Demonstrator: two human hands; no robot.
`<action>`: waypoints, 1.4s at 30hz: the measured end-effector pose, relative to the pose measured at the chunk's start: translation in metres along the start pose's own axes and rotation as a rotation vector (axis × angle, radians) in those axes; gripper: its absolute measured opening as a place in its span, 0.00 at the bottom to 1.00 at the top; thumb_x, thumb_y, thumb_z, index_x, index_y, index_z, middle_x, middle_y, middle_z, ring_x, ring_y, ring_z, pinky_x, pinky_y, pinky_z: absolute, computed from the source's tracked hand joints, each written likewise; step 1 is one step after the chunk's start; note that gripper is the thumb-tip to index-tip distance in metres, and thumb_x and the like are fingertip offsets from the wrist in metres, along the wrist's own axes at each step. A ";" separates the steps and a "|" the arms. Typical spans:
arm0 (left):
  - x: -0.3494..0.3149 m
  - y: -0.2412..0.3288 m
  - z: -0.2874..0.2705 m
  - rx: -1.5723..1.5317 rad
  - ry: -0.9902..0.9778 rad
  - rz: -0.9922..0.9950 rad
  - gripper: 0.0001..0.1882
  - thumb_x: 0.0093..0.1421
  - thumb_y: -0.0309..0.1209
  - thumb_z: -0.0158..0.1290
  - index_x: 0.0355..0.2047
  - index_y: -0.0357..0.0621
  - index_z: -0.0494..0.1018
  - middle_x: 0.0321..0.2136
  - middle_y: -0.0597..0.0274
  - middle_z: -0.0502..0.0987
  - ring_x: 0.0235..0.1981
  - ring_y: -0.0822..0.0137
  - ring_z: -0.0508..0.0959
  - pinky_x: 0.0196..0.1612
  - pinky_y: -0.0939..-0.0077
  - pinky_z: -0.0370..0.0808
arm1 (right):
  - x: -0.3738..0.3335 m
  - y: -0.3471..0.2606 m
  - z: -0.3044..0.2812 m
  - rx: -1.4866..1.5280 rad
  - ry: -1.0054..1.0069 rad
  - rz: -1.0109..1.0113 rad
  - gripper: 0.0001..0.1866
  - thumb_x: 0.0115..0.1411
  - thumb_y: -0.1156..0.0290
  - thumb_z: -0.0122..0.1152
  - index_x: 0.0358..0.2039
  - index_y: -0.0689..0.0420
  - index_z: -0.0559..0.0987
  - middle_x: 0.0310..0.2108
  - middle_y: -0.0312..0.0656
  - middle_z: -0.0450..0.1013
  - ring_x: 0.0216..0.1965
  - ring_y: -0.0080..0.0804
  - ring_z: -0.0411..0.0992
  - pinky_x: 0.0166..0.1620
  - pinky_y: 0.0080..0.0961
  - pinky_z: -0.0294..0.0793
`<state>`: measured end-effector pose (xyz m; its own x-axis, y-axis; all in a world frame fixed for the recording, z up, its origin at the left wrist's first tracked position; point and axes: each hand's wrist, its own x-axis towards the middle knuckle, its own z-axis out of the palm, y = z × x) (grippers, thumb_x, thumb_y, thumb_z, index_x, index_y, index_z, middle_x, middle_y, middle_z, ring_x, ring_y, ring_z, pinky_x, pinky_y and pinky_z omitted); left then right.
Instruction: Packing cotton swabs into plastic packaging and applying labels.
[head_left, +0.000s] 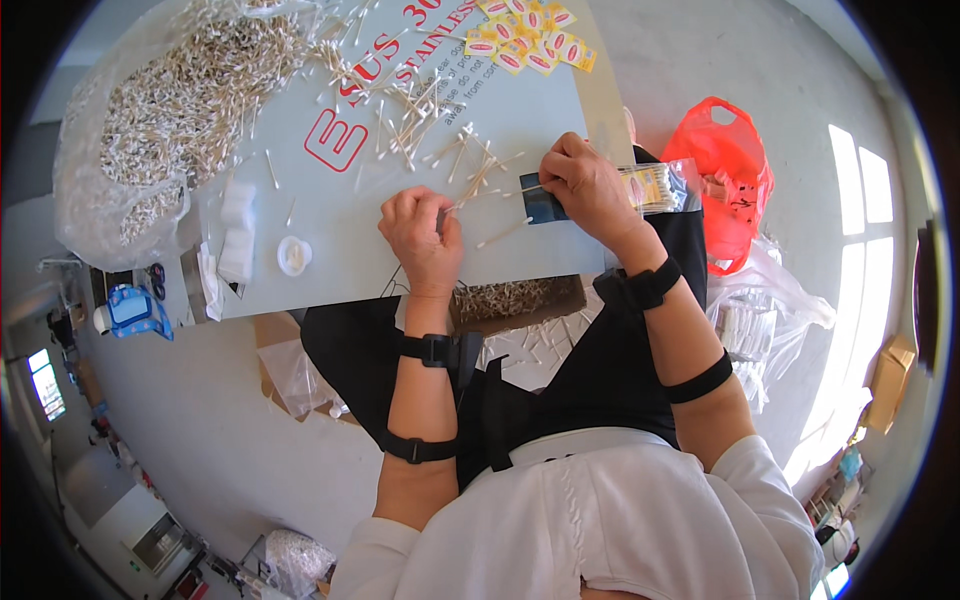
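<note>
Loose cotton swabs [410,125] lie scattered over the grey-white table [330,220]. My left hand [420,235] rests near the table's front edge with its fingers curled in. Swab tips touch its fingertips, but what lies inside the fingers is hidden. Pinched together, the fingers of my right hand [590,190] hold a cotton swab [522,190] that points left. Beneath that hand is a small dark blue pad [543,205], partly covered. One more swab [505,233] lies slanted between the hands. Clear packs of swabs [660,187] sit just right of my right hand.
A big clear bag of swabs [185,120] fills the table's far left. Yellow-and-white labels [535,38] lie at the back. Cotton pads [237,230] and a small white round container [293,256] stand left. A swab box [520,300] sits below; a red bag [725,170] hangs right.
</note>
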<state>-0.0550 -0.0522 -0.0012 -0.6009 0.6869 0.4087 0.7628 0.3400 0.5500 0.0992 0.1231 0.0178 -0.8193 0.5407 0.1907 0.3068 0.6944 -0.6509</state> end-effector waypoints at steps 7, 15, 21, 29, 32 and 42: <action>0.009 0.006 -0.003 -0.106 0.058 0.012 0.10 0.45 0.23 0.61 0.27 0.49 0.74 0.35 0.66 0.73 0.44 0.57 0.70 0.47 0.62 0.64 | -0.021 -0.031 0.005 0.172 -0.025 -0.049 0.10 0.46 0.76 0.67 0.29 0.56 0.76 0.34 0.42 0.67 0.38 0.43 0.72 0.41 0.36 0.73; 0.007 0.020 -0.005 -0.060 -0.053 0.031 0.11 0.44 0.24 0.61 0.29 0.48 0.74 0.37 0.66 0.73 0.45 0.56 0.69 0.48 0.61 0.64 | -0.031 -0.026 0.014 0.113 -0.027 -0.091 0.10 0.44 0.76 0.67 0.26 0.56 0.74 0.30 0.41 0.67 0.36 0.43 0.71 0.39 0.36 0.72; 0.024 0.015 0.003 -0.041 -0.080 -0.073 0.11 0.44 0.24 0.61 0.30 0.48 0.75 0.36 0.65 0.72 0.45 0.56 0.69 0.48 0.61 0.65 | -0.035 -0.028 0.013 0.191 0.023 -0.001 0.10 0.44 0.77 0.67 0.28 0.57 0.75 0.33 0.41 0.69 0.37 0.43 0.73 0.39 0.35 0.74; 0.030 0.012 0.001 0.064 -0.193 -0.016 0.09 0.46 0.24 0.62 0.26 0.48 0.73 0.31 0.66 0.70 0.41 0.56 0.69 0.44 0.61 0.65 | -0.030 -0.034 0.016 0.163 0.040 0.016 0.11 0.44 0.77 0.68 0.29 0.56 0.77 0.33 0.40 0.70 0.38 0.41 0.73 0.40 0.34 0.74; 0.029 0.020 -0.006 -0.049 -0.144 0.048 0.09 0.46 0.23 0.62 0.25 0.48 0.72 0.31 0.66 0.71 0.41 0.57 0.69 0.44 0.62 0.65 | -0.035 -0.026 0.016 0.136 0.031 -0.012 0.10 0.44 0.77 0.68 0.29 0.56 0.77 0.34 0.40 0.70 0.37 0.41 0.73 0.39 0.33 0.74; 0.018 0.031 -0.010 0.056 -0.136 0.103 0.10 0.44 0.23 0.63 0.27 0.47 0.73 0.30 0.67 0.72 0.40 0.59 0.70 0.43 0.63 0.66 | -0.044 -0.026 0.023 0.268 0.153 0.071 0.12 0.44 0.79 0.69 0.28 0.57 0.75 0.34 0.41 0.69 0.32 0.41 0.73 0.34 0.33 0.74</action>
<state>-0.0443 -0.0352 0.0305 -0.4841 0.7991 0.3565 0.8329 0.2960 0.4676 0.1158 0.0705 0.0090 -0.7120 0.6624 0.2330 0.2049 0.5135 -0.8333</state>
